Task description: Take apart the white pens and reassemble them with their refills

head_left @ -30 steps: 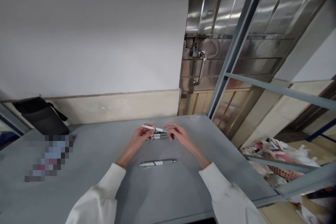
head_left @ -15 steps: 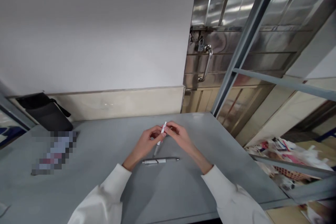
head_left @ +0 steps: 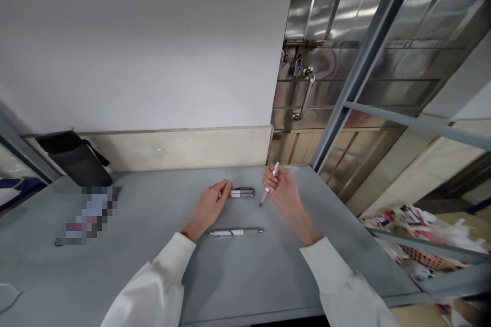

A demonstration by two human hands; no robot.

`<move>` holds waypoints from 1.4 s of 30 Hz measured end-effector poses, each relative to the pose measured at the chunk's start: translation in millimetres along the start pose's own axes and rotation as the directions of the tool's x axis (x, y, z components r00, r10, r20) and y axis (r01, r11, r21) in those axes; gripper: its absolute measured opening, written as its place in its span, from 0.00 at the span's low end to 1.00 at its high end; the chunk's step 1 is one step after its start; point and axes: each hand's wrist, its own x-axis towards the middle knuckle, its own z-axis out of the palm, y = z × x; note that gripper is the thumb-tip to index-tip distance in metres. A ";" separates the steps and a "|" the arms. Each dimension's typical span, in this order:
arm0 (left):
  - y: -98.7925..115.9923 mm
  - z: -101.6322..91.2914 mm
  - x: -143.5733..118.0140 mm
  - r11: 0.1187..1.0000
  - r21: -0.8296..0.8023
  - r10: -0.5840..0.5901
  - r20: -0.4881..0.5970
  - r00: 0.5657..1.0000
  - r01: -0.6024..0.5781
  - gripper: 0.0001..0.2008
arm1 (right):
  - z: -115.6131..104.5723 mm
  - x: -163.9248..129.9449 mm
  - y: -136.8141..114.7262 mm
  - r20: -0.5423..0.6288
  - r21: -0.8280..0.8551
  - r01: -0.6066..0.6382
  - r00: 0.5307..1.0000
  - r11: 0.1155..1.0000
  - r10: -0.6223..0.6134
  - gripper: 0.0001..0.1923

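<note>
Your hands have parted: right hand (head_left: 286, 195) now grips one pen (head_left: 269, 189) upright; left hand (head_left: 210, 205) pinches pens (head_left: 242, 192) beyond the lone table pen (head_left: 235, 232).

On the flat grey metal table (head_left: 115, 265), a slim white-and-silver pen (head_left: 235, 232) is laid crosswise at frame centre, below two bundled white-and-grey pens (head_left: 242, 192). A black fabric pouch (head_left: 74, 161) is set at the table's far edge, middle left. A steel door with padlock (head_left: 345, 36) is placed upper right
</note>
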 end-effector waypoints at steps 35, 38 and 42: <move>-4.8 -1.9 1.4 0.998 0.069 -0.001 0.064 0.998 -0.003 0.20 | -1.6 -10.6 -17.0 0.106 0.536 -0.030 0.994 0.844 -0.032 0.12; -6.0 -1.7 2.0 0.997 0.077 -0.011 0.061 0.998 0.006 0.20 | -1.7 -10.8 -17.2 0.096 0.549 -0.031 0.995 0.835 -0.027 0.14; -7.1 -1.3 2.3 0.997 0.079 -0.012 0.053 0.999 0.008 0.20 | -6.1 -8.5 -16.1 0.084 0.561 -0.011 0.995 0.828 -0.044 0.12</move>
